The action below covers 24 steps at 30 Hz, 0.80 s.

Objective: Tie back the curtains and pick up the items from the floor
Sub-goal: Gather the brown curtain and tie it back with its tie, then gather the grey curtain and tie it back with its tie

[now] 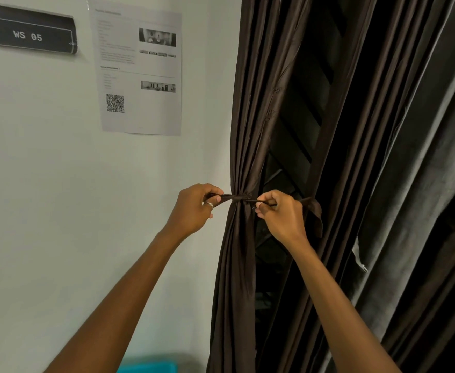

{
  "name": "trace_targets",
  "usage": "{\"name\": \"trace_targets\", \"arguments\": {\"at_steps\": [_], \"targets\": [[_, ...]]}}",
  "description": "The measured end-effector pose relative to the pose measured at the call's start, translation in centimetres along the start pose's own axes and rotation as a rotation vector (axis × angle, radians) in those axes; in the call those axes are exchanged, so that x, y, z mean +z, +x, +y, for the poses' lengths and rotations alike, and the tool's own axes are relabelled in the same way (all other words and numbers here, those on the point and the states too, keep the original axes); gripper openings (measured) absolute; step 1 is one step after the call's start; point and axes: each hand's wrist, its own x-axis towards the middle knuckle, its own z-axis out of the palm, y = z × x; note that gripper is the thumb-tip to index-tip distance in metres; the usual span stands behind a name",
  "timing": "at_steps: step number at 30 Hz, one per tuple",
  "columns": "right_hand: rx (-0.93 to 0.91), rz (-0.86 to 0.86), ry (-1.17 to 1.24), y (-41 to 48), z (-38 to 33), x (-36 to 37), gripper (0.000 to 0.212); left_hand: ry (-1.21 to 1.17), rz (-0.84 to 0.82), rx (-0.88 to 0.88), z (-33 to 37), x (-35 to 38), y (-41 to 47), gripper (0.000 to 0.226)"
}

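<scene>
Pale wall fills nine o'clock; left hand and right hand each pinch the tie cinching the curtain.

The left forearm and right forearm are bare along all their visible length, slim and smooth. The left grip wears a thin silver band ring on one finger. The right grip has short-trimmed fingernails.

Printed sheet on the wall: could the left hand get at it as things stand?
Probably yes. The sheet hangs above the left hand with only bare wall between them, though that hand is pinching one end of the tie around the curtain and would have to let go first.
</scene>
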Motion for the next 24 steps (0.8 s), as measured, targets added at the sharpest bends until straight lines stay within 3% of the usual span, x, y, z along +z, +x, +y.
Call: {"name": "trace_targets", "arguments": {"at_steps": [14, 20, 24], "targets": [[0.069, 0.044, 0.012, -0.8, -0.3, 1.2, 0.013, 0.055, -0.031, -0.002, 0.0, 1.0, -0.4, 0.038], [0.08, 0.043, 0.009, -0.7, 1.2, 0.0, 0.013, 0.083, 0.009, -0.157, 0.7, 2.9, -1.0, 0.057], [0.092, 0.017, 0.026, -0.6, 3.6, -2.0, 0.012, 0.213, 0.154, -0.244, 1.8, 4.9, -1.6, 0.046]]}}
